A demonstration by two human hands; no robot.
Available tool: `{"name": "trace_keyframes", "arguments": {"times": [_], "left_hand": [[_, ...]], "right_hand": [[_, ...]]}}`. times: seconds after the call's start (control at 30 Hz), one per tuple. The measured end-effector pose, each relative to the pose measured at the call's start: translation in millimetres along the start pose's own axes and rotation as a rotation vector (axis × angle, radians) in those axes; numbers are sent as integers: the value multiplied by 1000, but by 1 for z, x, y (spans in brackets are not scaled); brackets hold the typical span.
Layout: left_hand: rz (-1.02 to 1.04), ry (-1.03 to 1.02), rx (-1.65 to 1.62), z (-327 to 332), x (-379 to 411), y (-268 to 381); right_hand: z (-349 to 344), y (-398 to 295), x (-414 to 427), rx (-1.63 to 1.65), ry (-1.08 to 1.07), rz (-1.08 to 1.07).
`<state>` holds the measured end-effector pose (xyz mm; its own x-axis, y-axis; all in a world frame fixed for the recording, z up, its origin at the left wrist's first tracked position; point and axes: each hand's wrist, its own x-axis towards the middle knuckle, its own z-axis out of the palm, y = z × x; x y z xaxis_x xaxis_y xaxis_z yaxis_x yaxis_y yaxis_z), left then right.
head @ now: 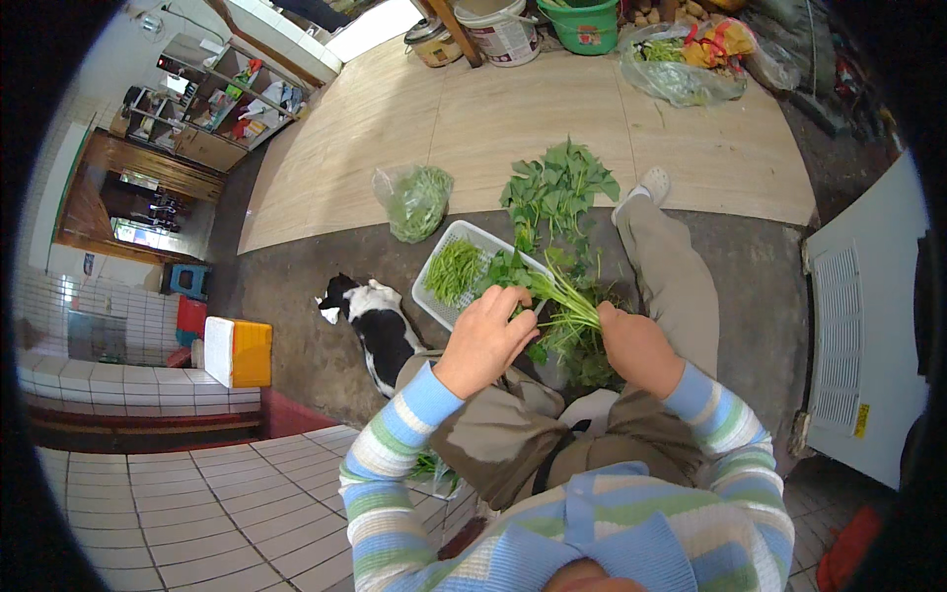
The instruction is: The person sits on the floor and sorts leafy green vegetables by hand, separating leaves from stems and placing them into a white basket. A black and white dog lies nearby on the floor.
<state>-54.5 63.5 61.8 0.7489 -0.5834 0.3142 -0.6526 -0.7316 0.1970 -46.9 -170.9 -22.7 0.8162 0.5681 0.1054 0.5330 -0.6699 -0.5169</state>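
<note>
My right hand point(640, 346) grips the lower stems of a bunch of leafy greens point(573, 296), whose leaves point left. Close to the bunch's leaves is my left hand point(488, 337), fingers bent; whether a leaf is pinched in it is hard to see. Under and beyond the hands stands a white plastic basket point(436, 309) with cut green stems point(453, 271) in its left part. A heap of broad green leaves point(560, 185) lies on the floor past the basket. Loose stems and trimmings point(592, 362) lie below my right hand, between my legs.
A black-and-white animal point(381, 325) lies left of the basket. A clear bag of greens point(416, 201) sits behind it. Farther off are a white bucket point(503, 33), a green bucket point(584, 28) and a plastic bag with vegetables point(677, 66). A white appliance point(873, 318) stands right, a yellow box point(244, 353) left.
</note>
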Motion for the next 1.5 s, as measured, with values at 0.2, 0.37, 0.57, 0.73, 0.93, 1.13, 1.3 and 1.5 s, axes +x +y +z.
{"name": "trace_keyframes", "arguments": {"times": [0.2,0.37,0.57,0.73,0.93,1.13,1.3,1.5], "left_hand": [[-74,45,30,10,-7,4],[-148,58,33,15,-8,8],[-305,170,-58,22,-14,9],[-626,423,-125,9,-4,-17],[-820,409,-819,-48,-33,-67],[-513,-172,-1101,-45,-22,-57],[-353,-205,-1201,-38,-6,-40],[-420,-232,-1176,-29,-10,-32]], "right_hand": [[-1,3,-1,52,22,-21],[-2,0,-2,51,0,-13],[-6,-11,-3,106,-48,-38],[-12,-17,-4,226,-114,-84],[-39,-7,-6,661,-354,-104],[-58,-4,-9,1478,-877,220],[-52,-8,-17,1714,-855,424],[-36,3,-13,1993,-967,279]]}}
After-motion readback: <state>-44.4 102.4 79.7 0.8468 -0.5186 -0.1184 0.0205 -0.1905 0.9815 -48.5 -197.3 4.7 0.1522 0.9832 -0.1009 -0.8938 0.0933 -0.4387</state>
